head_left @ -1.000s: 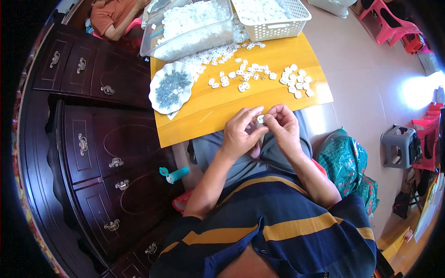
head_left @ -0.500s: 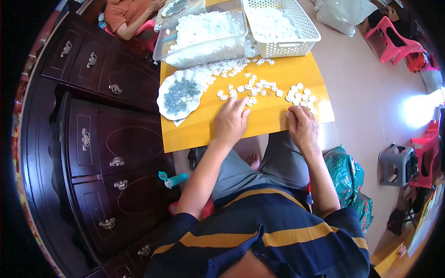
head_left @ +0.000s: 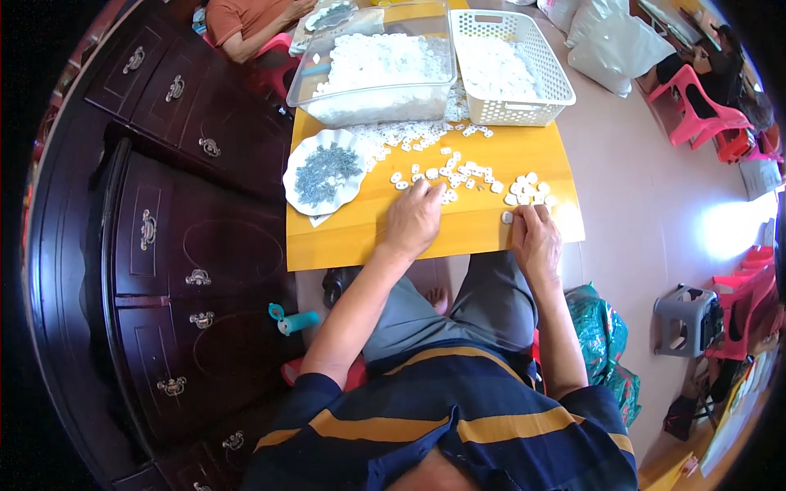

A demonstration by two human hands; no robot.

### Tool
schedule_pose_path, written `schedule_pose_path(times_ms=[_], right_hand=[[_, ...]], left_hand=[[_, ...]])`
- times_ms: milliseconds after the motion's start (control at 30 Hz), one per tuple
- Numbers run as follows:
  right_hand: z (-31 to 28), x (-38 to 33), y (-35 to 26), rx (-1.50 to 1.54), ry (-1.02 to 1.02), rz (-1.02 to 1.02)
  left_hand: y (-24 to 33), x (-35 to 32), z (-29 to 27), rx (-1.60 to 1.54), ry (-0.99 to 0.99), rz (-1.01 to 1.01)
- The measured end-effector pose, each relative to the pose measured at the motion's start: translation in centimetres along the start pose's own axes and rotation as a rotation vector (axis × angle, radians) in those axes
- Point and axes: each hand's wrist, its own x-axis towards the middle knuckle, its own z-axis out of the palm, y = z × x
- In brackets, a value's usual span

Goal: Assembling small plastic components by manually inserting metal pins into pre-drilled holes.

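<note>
My left hand (head_left: 413, 219) rests on the yellow-brown table (head_left: 352, 245), its fingers curled and closed at the front of a scatter of small white two-holed plastic pieces (head_left: 467, 170). What its fingertips hold, if anything, is hidden. My right hand (head_left: 537, 239) is closed too, fingertips pressed together in front of a cluster of rounder white pieces (head_left: 524, 190). One white piece (head_left: 508, 218) sits right beside its thumb; whether it is gripped I cannot tell. To the left, a white scalloped dish (head_left: 357, 184) contains many small dark grey metal-looking parts (head_left: 323, 173).
A clear plastic bin (head_left: 381, 102) and a cream perforated basket (head_left: 524, 113), both heaped with white pieces, stand at the table's far side. Dark wooden drawers (head_left: 205, 237) flank the left. A green bag (head_left: 598, 327) lies right of my legs. Another person's arm (head_left: 262, 41) shows at far left.
The view has shifted a little, so the table's far end sits lower. Both hands have moved slightly nearer me relative to the pieces. A white piece now shows beside my right thumb.
</note>
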Motion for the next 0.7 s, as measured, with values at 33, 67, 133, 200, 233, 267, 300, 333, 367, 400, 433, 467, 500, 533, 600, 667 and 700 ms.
schedule_pose_path(times_ms=[33,67,133,200,233,267,300,333,367,400,433,467,500,533,600,667,700], right_hand=[[0.0,0.0,0.0,0.006,0.002,0.005],[0.0,-0.1,-0.1,0.012,0.005,0.011],[0.0,-0.1,-0.3,0.020,0.014,0.014],[0.1,-0.1,-0.5,0.028,0.024,0.018],[0.1,0.0,-0.5,0.046,0.024,0.028],[0.1,0.1,-0.6,0.063,0.025,0.039],[0.1,0.2,-0.8,0.059,0.028,0.035],[0.1,0.5,-1.1,0.067,0.016,0.021],[0.0,0.7,-1.4,0.076,0.004,0.007],[0.2,0.9,-1.6,0.083,0.017,-0.023],[0.3,1.0,-1.7,0.079,0.019,-0.026],[0.4,1.0,-1.9,0.079,-0.005,-0.031],[0.5,0.9,-2.2,0.079,-0.029,-0.036],[0.3,0.8,-2.7,0.125,-0.043,-0.036],[0.6,0.3,-3.0,0.141,-0.061,-0.042],[0.8,-0.3,-3.1,0.174,-0.058,-0.071],[0.8,-0.6,-3.2,0.173,-0.059,-0.076]], left_hand=[[-0.1,-0.1,0.0,0.000,0.007,-0.005],[-0.2,-0.2,0.0,0.016,0.009,-0.010],[-0.3,-0.4,0.0,0.031,0.017,-0.019],[-0.4,-0.6,-0.2,0.045,0.014,-0.023],[-0.3,-0.8,-0.3,0.042,0.019,-0.024],[-0.2,-0.9,-0.4,0.015,0.046,-0.012],[-0.1,-1.1,-0.5,-0.012,0.073,-0.001],[0.1,-1.4,-0.7,-0.015,0.078,0.000],[0.2,-1.8,-0.9,-0.019,0.057,0.002],[0.4,-2.2,-1.1,-0.024,0.036,0.004],[0.6,-2.6,-1.2,-0.027,0.041,0.004],[0.9,-3.2,-1.3,-0.045,0.041,0.007],[1.2,-3.7,-1.4,-0.064,0.041,0.009],[1.5,-4.1,-1.7,-0.064,0.046,0.007],[2.0,-5.0,-2.4,-0.092,0.035,0.012],[2.6,-5.9,-2.9,-0.098,0.013,-0.004],[2.8,-6.2,-3.2,-0.103,-0.013,-0.017]])
